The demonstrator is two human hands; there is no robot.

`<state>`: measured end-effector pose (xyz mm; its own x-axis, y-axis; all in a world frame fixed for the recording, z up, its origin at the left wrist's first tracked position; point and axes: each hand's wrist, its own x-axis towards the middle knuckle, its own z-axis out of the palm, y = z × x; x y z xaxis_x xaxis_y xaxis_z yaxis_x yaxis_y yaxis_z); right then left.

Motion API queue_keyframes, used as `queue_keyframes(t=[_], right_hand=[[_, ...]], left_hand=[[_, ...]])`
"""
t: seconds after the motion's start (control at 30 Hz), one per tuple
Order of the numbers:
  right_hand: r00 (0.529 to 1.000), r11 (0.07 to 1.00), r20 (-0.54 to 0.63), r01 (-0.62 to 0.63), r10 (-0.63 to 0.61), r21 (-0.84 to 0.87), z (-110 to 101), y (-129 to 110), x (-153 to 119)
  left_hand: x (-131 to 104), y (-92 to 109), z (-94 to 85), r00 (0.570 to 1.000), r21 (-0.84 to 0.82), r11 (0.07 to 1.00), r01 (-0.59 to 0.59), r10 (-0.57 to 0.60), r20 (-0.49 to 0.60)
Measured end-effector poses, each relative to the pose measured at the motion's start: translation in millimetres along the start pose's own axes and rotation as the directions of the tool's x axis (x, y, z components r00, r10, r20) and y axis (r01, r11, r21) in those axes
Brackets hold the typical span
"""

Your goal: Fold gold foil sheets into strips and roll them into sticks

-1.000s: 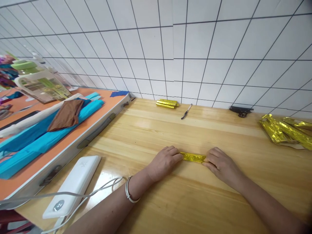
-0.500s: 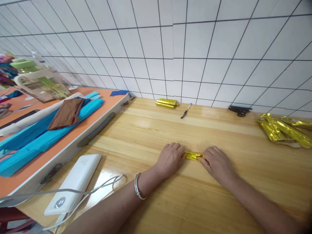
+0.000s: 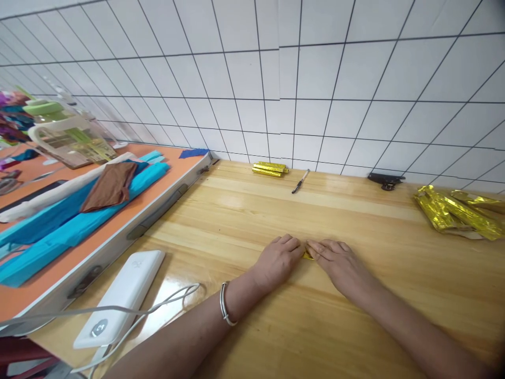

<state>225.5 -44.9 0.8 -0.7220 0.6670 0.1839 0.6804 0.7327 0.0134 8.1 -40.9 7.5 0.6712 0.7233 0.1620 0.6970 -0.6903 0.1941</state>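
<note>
A small strip of gold foil (image 3: 308,256) lies on the wooden table, mostly covered by my two hands. My left hand (image 3: 279,261), with a silver bangle at the wrist, has its fingers curled down on the strip's left end. From the other side my right hand (image 3: 341,261) lies flat over the strip, its fingers stretched out and reaching the left fingertips. Only a sliver of gold shows between them.
Gold foil rolls (image 3: 270,169) and a pen (image 3: 300,181) lie by the tiled wall. A black clip-like object (image 3: 386,181) and crumpled gold foil (image 3: 453,213) are at right. At left are a white power bank (image 3: 122,297) with cable and blue folded material (image 3: 79,226).
My right hand has moved left along the foil strip, and its fingers have straightened from a pinch to lie flat over it. My left hand has stayed nearly in place.
</note>
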Motion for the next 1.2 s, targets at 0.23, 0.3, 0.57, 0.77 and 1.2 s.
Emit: queue_keyframes(t=[0.23,0.3,0.57,0.77,1.2], right_hand=[[0.999,0.999,0.02,-0.044,0.043,0.013,1,5,-3],[0.999,0.999,0.031,-0.039,0.039,0.016,-2,6,-3],[0.997,0.998,0.043,-0.067,0.067,-0.003,-9,12,-21],[0.992,0.982,0.004,-0.127,0.127,0.139,-11,24,-36],[0.927,0.863,-0.107,-0.286,0.359,0.416,8,36,-17]], left_hand=[[-16,7,-5.7,0.997,0.0,0.997,0.082,-0.082,-0.016],[-21,7,-7.9,0.997,-0.002,0.997,0.074,-0.074,-0.016],[-36,2,-9.6,1.0,0.01,1.0,0.003,-0.003,-0.02],[-29,-3,-9.6,0.999,-0.09,0.996,0.029,-0.033,-0.043],[4,-22,1.4,0.952,-0.22,0.936,0.275,-0.297,-0.072]])
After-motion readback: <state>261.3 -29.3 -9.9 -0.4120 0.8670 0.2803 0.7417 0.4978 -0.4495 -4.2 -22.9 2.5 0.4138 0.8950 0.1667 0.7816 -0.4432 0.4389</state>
